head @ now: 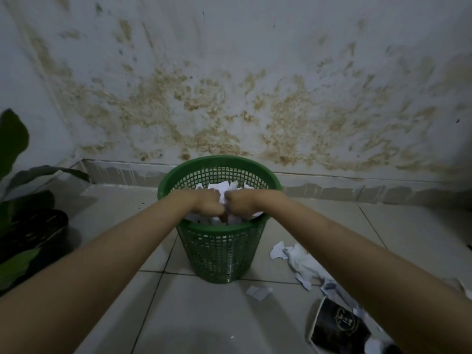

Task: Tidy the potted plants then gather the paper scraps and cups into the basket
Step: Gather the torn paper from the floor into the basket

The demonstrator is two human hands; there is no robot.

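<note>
Over the mouth of the green basket (219, 251), the left hand (208, 204) and right hand (238, 204) sit knuckle to knuckle, fingers of both curled down onto the white crumpled paper (221, 188) that fills it to the rim. More paper scraps (293, 256) lie on the tiled floor (204, 315) just right of the basket, with a dark printed cup (337, 325) on its side nearer the camera. Well left of the basket stands a potted plant (23, 218), against the stained wall (229, 85).

Dim, flat light; soft blur throughout; wide-angle bending at edges; corners perhaps vignetted.
</note>
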